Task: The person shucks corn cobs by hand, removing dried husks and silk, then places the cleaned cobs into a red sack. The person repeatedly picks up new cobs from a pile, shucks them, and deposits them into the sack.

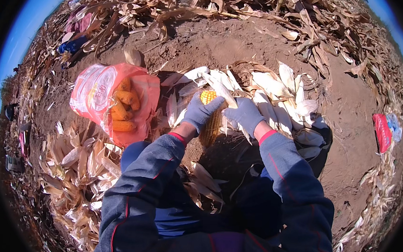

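A grey glove covers my left hand [201,112], which is closed around a yellow ear of corn [211,126] with much of its husk pulled open. My right hand [244,114], gloved too, grips pale husk leaves [221,89] at the ear's right side. To the left, a red and white plastic sack [96,92] lies with its mouth open toward my hands. Several bare orange ears of corn [125,102] are inside it. More ears in pale husks [273,87] lie in a heap just beyond and to the right of my right hand.
Loose husks [78,160] are piled at lower left, with a few [205,181] between my legs. Dry corn stalks [201,11] form a band across the far side. A red packet [381,133] lies on the soil at right, a dark blue item [72,44] at upper left.
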`<state>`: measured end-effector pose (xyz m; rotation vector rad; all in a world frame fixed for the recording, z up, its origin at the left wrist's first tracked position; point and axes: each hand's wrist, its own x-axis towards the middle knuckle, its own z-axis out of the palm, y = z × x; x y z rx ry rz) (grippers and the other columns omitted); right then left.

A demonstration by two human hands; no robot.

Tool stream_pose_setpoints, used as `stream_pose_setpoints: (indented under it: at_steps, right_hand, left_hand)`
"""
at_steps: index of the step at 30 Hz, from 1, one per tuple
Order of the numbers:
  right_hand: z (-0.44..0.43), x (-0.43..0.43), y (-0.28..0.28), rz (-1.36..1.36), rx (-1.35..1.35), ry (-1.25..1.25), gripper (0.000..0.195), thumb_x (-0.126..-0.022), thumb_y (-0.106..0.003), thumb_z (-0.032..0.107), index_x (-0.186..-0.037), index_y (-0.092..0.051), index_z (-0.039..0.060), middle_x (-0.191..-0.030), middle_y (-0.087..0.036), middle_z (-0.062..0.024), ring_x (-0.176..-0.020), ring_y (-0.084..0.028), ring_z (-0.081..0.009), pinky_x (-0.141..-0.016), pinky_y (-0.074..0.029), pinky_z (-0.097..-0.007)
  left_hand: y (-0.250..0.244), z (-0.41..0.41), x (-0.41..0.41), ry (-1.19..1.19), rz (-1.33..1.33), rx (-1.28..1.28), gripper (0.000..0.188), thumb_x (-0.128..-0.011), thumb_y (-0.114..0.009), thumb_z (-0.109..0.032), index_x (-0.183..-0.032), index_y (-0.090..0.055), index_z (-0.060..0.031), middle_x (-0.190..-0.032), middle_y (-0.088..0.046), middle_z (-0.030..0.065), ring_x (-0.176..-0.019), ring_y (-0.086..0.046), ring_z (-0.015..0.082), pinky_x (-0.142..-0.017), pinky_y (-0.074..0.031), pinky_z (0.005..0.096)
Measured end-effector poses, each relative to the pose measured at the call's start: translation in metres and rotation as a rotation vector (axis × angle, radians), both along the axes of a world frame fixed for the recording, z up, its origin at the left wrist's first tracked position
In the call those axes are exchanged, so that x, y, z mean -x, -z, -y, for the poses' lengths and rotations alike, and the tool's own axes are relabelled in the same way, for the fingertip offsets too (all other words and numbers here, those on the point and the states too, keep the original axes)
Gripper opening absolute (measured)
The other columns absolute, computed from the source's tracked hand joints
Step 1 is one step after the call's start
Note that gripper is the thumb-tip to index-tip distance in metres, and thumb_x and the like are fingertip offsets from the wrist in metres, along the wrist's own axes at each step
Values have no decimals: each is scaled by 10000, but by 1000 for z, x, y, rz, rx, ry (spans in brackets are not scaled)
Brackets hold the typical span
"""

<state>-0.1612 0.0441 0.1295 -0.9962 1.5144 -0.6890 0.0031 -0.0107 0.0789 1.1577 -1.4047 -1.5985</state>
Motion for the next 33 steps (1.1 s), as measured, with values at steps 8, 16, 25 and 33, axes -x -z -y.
stream_pose_setpoints:
  at_steps: [8,16,25,33]
  right_hand:
    - [11,12,7,429,442,413,231,-790,-597,133,-949,-620,-32,-772,-641,-87,-569,-589,-131,-496,-461,-248]
    - [11,18,29,-501,387,173,297,-785,-560,216,-962,-563,-22,-793,-626,-189,-759,-604,-359,-669,-463,-408]
    - [-4,20,5,-844,51,-511,726,-646,-717,462,-1239,-507,98,-1241,-500,-185,-1141,-499,-339,-939,-420,-407]
    - [-8,78,8,-669,105,-353,410,-741,-624,391,-1029,-607,100,-950,-649,-148,-923,-608,-321,-815,-464,-367]
  left_hand:
    - [-11,-4,1,243,15,-7,661,-645,-811,-387,-1061,-506,28,-929,-631,103,-808,-606,143,-711,-500,279]
    - [-33,-22,-4,729,719,485,777,-581,-786,-473,-1190,-493,-89,-1102,-558,204,-936,-589,359,-828,-465,388]
    - [20,-25,-49,982,1111,746,575,-720,-649,-297,-1255,-481,-167,-1114,-527,181,-986,-557,347,-808,-454,422]
    - [36,76,-262,227,2074,243,299,-869,-467,-252,-1147,-578,-241,-1200,-520,88,-1149,-463,282,-950,-317,495]
